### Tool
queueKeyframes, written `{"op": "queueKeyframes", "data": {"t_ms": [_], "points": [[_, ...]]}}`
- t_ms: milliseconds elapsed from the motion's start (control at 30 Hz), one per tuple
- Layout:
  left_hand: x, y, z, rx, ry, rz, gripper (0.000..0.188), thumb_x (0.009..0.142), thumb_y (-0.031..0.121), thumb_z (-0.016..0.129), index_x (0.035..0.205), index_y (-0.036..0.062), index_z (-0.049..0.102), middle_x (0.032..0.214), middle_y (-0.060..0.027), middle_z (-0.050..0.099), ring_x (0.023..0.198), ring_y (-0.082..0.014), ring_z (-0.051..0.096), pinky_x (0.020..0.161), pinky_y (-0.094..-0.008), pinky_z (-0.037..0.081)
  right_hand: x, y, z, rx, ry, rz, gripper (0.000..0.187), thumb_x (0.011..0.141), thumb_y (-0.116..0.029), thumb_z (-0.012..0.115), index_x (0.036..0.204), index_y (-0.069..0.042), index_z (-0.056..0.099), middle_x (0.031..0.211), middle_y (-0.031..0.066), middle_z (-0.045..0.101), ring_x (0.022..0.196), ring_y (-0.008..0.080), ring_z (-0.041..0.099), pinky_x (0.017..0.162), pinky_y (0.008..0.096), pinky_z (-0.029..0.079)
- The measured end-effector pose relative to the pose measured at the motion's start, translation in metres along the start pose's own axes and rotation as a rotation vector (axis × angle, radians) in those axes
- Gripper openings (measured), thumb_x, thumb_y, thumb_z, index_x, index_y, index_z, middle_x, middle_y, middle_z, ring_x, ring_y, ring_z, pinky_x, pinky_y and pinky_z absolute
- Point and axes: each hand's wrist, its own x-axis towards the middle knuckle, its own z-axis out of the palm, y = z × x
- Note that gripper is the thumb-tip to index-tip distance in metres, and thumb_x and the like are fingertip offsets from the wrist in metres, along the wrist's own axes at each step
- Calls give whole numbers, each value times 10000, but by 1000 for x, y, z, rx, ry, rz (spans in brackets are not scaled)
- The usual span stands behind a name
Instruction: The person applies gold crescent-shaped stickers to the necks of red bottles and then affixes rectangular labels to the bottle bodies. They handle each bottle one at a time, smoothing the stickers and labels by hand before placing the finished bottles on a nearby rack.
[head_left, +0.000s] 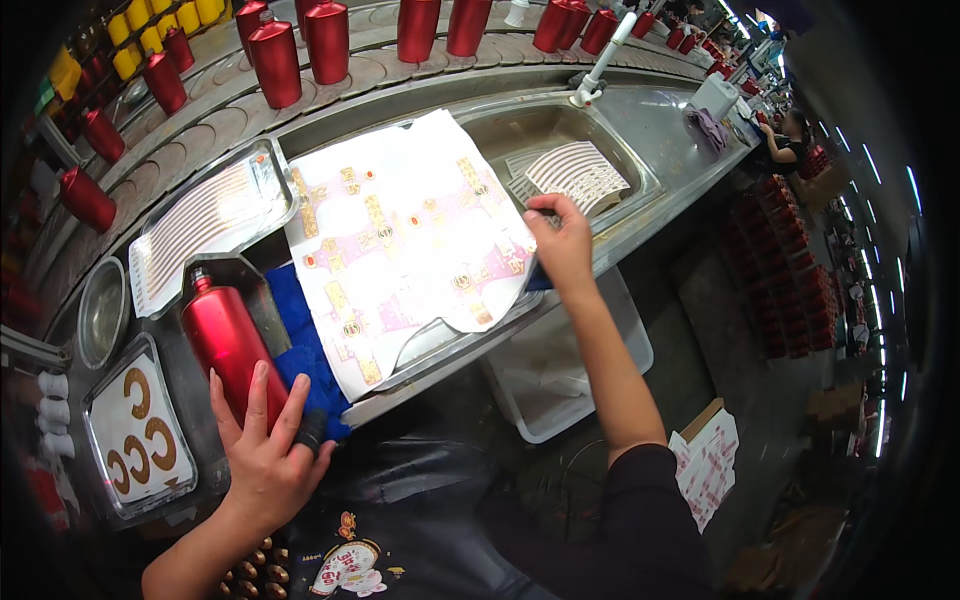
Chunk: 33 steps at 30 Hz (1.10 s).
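Step looks like decal pick-up: L hand (265, 440), fingers spread, rests on red bottle (228, 340) at 9 o'clock; R hand (562, 245), 2 o'clock, fingers curled by decal sheet (410, 240) edge, can't tell if gripping; next prob. needs gentle peel.

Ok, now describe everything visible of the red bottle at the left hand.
The bottle is a glossy, metallic-looking red, with a broad body, sloping shoulders and a short neck ending in a darker grey tip. No label shows on its visible side. It seems to lie on its side, neck pointing away from the person and slightly left, in front of a dark angular holder and left of a blue cloth. The left hand rests spread fingers on its near end, partly hiding it.
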Motion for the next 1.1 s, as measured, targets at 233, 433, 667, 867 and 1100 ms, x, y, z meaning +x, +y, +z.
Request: {"op": "queueKeyframes", "data": {"t_ms": [233,433,667,867,1100], "points": [[-73,-24,-5,-350,410,-695,472,987,230,496,1278,-132,582,1506,-260,454,1407,-438,416,1181,-548,265,145,162,-121,-777,195,387,470,785,-227,645,1215,-37,662,1162,221,692,1096,406,647,955,450,499],[-169,-6,1,-638,897,-1723,409,1016,368,571,957,-35,603,774,-101,615,636,-175,576,551,-279,475,190,216,-134,-911,125,419,564,791,-212,609,1325,-31,615,1279,250,642,1216,411,595,1021,450,471],[-265,-12,46,-1587,1349,-2127,775,939,649,489,1314,-29,507,1233,-260,601,1099,-380,588,910,-518,486,224,251,-133,-943,-12,440,587,797,-191,575,1360,-25,590,1294,258,634,1235,419,583,1055,434,451],[-246,-35,73,-1614,1480,-2023,912,917,712,447,1421,-47,431,1382,-283,501,1199,-465,521,1004,-612,452,236,284,-142,-888,-177,507,457,739,-209,607,1139,-8,699,1127,246,699,1086,413,648,941,438,494],[-233,-46,70,-1525,1242,-2150,921,930,761,245,1202,-74,522,998,-243,562,824,-384,538,684,-540,495,243,305,-147,-852,-306,557,330,712,-270,686,895,-1,745,876,198,724,844,354,688,781,436,517]]}}
